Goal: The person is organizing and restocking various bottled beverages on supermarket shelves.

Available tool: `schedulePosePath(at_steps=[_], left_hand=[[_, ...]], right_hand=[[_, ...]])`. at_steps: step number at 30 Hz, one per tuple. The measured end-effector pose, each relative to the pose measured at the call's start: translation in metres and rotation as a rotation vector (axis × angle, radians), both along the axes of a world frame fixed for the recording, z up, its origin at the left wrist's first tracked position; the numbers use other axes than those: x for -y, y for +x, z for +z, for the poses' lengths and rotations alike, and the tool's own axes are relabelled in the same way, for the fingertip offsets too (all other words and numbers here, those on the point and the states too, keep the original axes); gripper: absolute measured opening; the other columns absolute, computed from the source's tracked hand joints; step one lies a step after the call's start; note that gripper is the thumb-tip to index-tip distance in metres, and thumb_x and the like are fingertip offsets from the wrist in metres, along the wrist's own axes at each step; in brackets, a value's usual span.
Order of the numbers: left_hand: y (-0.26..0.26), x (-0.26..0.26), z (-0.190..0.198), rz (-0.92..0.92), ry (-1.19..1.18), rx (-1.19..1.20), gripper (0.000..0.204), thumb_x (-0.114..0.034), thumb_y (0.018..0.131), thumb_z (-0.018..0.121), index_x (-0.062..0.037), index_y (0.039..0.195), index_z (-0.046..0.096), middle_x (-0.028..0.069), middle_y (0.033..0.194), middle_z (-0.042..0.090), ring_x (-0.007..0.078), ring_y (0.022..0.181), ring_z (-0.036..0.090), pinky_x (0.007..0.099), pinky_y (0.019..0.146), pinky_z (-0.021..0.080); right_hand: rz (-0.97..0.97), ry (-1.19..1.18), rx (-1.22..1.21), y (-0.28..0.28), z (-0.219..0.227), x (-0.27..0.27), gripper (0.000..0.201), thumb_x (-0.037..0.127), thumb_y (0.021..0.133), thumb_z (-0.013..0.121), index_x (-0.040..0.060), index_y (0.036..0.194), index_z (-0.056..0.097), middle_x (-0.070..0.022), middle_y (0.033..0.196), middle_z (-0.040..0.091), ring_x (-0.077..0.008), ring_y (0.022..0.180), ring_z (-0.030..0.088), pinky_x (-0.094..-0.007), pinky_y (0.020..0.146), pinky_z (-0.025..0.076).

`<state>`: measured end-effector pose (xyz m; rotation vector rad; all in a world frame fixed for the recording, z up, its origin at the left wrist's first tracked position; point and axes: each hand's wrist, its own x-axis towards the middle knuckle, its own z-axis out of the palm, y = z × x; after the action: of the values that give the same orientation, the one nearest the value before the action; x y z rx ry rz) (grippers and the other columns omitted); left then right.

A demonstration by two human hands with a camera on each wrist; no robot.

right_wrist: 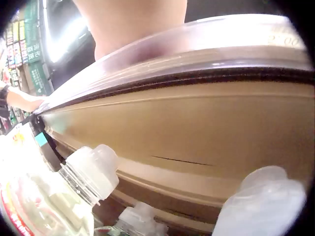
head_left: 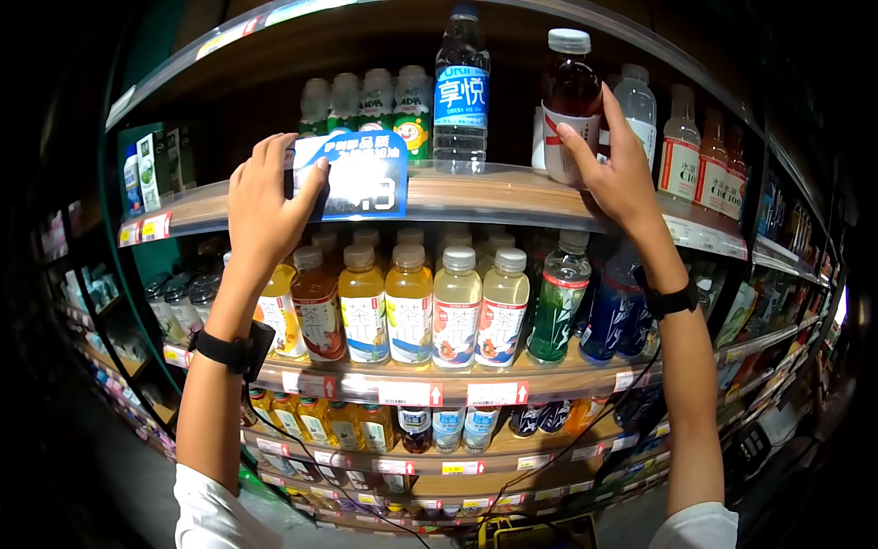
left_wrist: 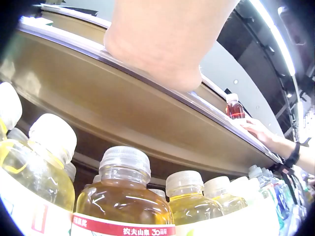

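Right hand (head_left: 615,174) is up on the upper shelf (head_left: 512,197), wrapped around the lower body of a dark red drink bottle (head_left: 569,91). Fingers curl across the white label, the thumb sits behind, so that grip is closed on the bottle. It stands upright at the front edge of the shelf, just beside a tall water bottle (head_left: 460,87) on its left and paler bottles (head_left: 681,137) on its right. The left wrist view catches the same bottle far along the shelf edge, red liquid nearly up to the white cap.

Left hand (head_left: 267,203) is over at the blue price sign (head_left: 355,174) clipped to the shelf front, fingers curled over its left edge and pinching it.

On handling, my read is that the bottle is full, so it carries real weight for its size. It looks like rigid clear plastic or glass; I cannot tell which. The label band gives a drier, less slippery surface than the bare shoulder above it. A hold around the middle, where the hand is now, keeps it balanced; taking it by the cap or neck would let the heavy base swing. The neighbours stand close, so a tilt could knock them.

Below, a row of yellow tea bottles (head_left: 412,306) fills the next shelf.
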<state>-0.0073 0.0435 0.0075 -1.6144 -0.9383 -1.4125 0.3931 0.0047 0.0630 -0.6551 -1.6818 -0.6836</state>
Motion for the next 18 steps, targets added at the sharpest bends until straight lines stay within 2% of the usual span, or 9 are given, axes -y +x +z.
schedulePosePath(at_steps=[3, 6, 10, 15, 17, 18], left_hand=[[0.002, 0.0, -0.001, 0.007, -0.007, -0.003, 0.053, -0.044, 0.094, 0.061, -0.0011, 0.125, 0.062, 0.0168, 0.124, 0.064, 0.0338, 0.111, 0.063, 0.0435, 0.105, 0.04], [0.003, 0.001, -0.001, 0.019, -0.012, -0.003, 0.053, -0.044, 0.095, 0.06, -0.0006, 0.126, 0.061, 0.0173, 0.125, 0.064, 0.0338, 0.111, 0.063, 0.0433, 0.104, 0.04], [0.003, 0.003, 0.0, 0.007, -0.047, 0.006, 0.053, -0.044, 0.095, 0.061, -0.0002, 0.126, 0.062, 0.0179, 0.125, 0.064, 0.0339, 0.111, 0.063, 0.043, 0.104, 0.041], [0.002, 0.0, 0.0, 0.016, -0.012, -0.009, 0.053, -0.044, 0.096, 0.061, -0.0004, 0.126, 0.062, 0.0173, 0.124, 0.065, 0.0341, 0.11, 0.063, 0.0424, 0.102, 0.042], [0.004, 0.002, 0.003, 0.006, -0.027, -0.025, 0.051, -0.042, 0.097, 0.06, -0.0009, 0.127, 0.061, 0.0188, 0.125, 0.065, 0.0358, 0.111, 0.063, 0.0425, 0.101, 0.044], [0.003, 0.004, 0.001, 0.001, -0.051, -0.028, 0.05, -0.04, 0.098, 0.06, -0.0015, 0.129, 0.06, 0.0203, 0.125, 0.065, 0.0375, 0.113, 0.063, 0.0427, 0.1, 0.045]], right_hand=[[-0.001, 0.077, 0.007, 0.006, -0.003, -0.006, 0.072, 0.035, 0.095, 0.07, -0.0058, 0.146, 0.041, -0.0255, 0.12, 0.068, -0.0346, 0.11, 0.069, -0.039, 0.094, 0.054], [0.117, -0.038, -0.119, 0.012, -0.004, -0.007, 0.064, 0.04, 0.095, 0.071, -0.004, 0.135, 0.047, -0.0227, 0.114, 0.07, -0.032, 0.103, 0.071, -0.0383, 0.09, 0.055], [0.057, 0.062, -0.017, 0.013, -0.002, -0.008, 0.068, 0.04, 0.095, 0.071, -0.0035, 0.14, 0.044, -0.0251, 0.115, 0.07, -0.0335, 0.102, 0.071, -0.0389, 0.089, 0.056], [0.052, 0.103, -0.104, 0.008, -0.009, -0.008, 0.065, 0.039, 0.096, 0.07, -0.0032, 0.14, 0.045, -0.0262, 0.115, 0.07, -0.0354, 0.103, 0.071, -0.0414, 0.089, 0.056], [0.079, -0.011, -0.109, 0.011, -0.007, -0.006, 0.067, 0.032, 0.097, 0.072, -0.006, 0.143, 0.042, -0.0242, 0.127, 0.064, -0.0269, 0.115, 0.065, -0.0372, 0.097, 0.053], [0.132, -0.04, -0.21, 0.001, -0.009, -0.001, 0.067, 0.032, 0.097, 0.072, -0.0068, 0.143, 0.042, -0.0228, 0.124, 0.065, -0.0244, 0.112, 0.066, -0.0348, 0.094, 0.054]])
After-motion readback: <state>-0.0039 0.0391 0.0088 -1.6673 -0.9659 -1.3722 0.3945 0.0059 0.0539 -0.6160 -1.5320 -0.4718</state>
